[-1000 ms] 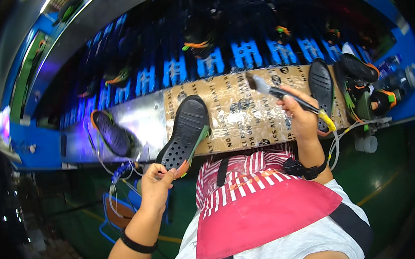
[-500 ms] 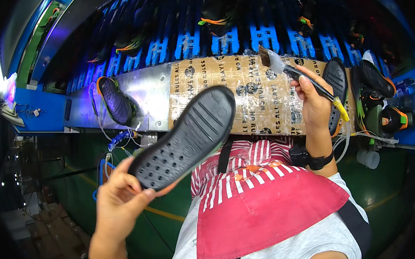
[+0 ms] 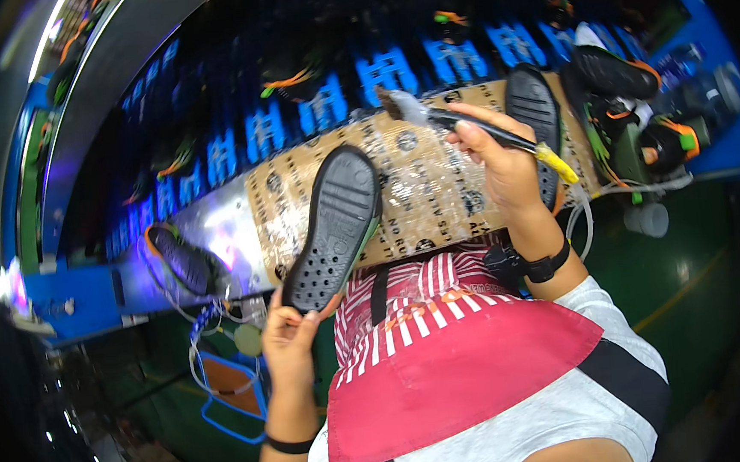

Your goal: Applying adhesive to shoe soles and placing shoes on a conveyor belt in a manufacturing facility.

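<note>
My left hand [image 3: 293,339] grips a shoe by its heel, and the shoe's black sole [image 3: 332,225] faces up. Ridges cross the front of the sole and rows of small holes mark the heel; a bit of green and orange shows along its edge. In my right hand [image 3: 506,157] is a brush [image 3: 480,127] with a black handle and pale, dark-tipped bristles pointing left. Yellow tape wraps the handle's rear end, where a clear hose [image 3: 590,224] hangs. The bristles are apart from the sole. Just beyond my right hand another shoe [image 3: 533,108] lies sole up on the bench.
Taped cardboard [image 3: 419,193] covers the bench, with bare metal [image 3: 227,211] at its left. A shoe [image 3: 185,261] lies on that metal. Blue racks [image 3: 318,106] line the far side. Several shoes [image 3: 621,72] and clear bottles [image 3: 690,80] crowd the right end.
My left hand has brought the shoe right and farther over the cardboard, its toe turning more away from me. The brush remains in my right hand. The view has shifted and tilted.
</note>
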### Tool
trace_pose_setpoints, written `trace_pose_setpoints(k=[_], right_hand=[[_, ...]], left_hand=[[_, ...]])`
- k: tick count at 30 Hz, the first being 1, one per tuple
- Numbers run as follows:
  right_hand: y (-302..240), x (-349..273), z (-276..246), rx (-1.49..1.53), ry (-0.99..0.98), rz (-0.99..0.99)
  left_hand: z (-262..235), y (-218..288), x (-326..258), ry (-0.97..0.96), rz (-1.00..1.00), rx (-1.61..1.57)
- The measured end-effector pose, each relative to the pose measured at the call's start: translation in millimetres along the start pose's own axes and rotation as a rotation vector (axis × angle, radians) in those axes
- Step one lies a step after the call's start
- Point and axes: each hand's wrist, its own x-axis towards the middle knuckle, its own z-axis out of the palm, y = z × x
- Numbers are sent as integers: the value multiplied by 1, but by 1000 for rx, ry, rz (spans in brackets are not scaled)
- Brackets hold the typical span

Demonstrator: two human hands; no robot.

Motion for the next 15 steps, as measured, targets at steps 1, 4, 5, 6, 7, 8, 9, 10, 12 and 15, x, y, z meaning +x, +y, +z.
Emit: trace_pose_setpoints(k=[1,4,5,6,7,8,9,10,12,15], right_hand=[[0,1,-4,-1,-5,-6],[-4,-1,-6,-59,15,-13],[-6,-2,-5,-52,24,9],[-4,-4,-7,-47,26,4],[-4,-6,-7,-23,20,37],[-5,-9,-7,2,15,69],[-7,-11,-5,12,2,86],[-7,-12,-4,8,12,81],[-6,-12,-2,-8,-20,35],[-13,-11,-1,-59,-9,-19]], left_hand=[[1,-23,2,126,-127,82],[17,-43,6,186,-185,-63],[19,-50,9,200,-114,-77],[20,-46,15,177,-121,-79],[19,-36,25,65,-319,-328],[22,-28,35,-47,-520,-573],[37,-24,47,186,-673,-631],[37,-29,50,174,-676,-626],[37,-44,60,121,-751,-612],[49,-48,67,-195,-745,-772]])
